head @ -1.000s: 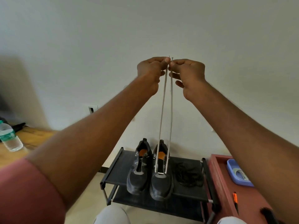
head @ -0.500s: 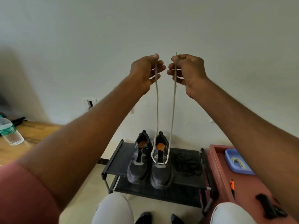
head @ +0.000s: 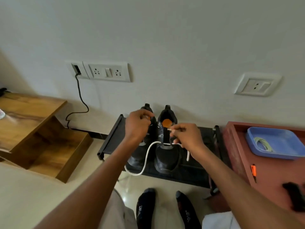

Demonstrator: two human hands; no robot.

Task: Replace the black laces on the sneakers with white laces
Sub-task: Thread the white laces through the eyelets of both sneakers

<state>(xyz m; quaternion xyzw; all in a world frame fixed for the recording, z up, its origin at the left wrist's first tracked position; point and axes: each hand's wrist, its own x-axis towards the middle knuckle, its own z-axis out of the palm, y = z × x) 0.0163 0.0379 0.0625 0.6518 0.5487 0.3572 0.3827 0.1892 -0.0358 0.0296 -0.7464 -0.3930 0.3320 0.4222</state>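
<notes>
Two black sneakers stand side by side on a black shoe rack (head: 112, 139). A white lace (head: 146, 160) crosses the lowest eyelets of the right sneaker (head: 166, 156). My right hand (head: 188, 138) pinches one lace tip above that shoe's tongue, and a short strand hangs below the hand. The other strand sags in a loop off the rack's front edge, then runs up behind my left forearm. My left hand (head: 136, 126) has curled fingers and hovers over the left sneaker (head: 135, 160), hiding its upper half.
A red-brown table (head: 237, 162) on the right carries a blue tray (head: 283, 139) with a coiled white lace (head: 262, 143), an orange pen (head: 253, 170) and a black object (head: 295, 197). A wooden shelf unit (head: 33, 129) stands left. My socked feet (head: 146, 209) are below the rack.
Both hands came down from head height, where they held the lace ends up taut, to the sneakers. The lace now lies slack, and the view has tilted down.
</notes>
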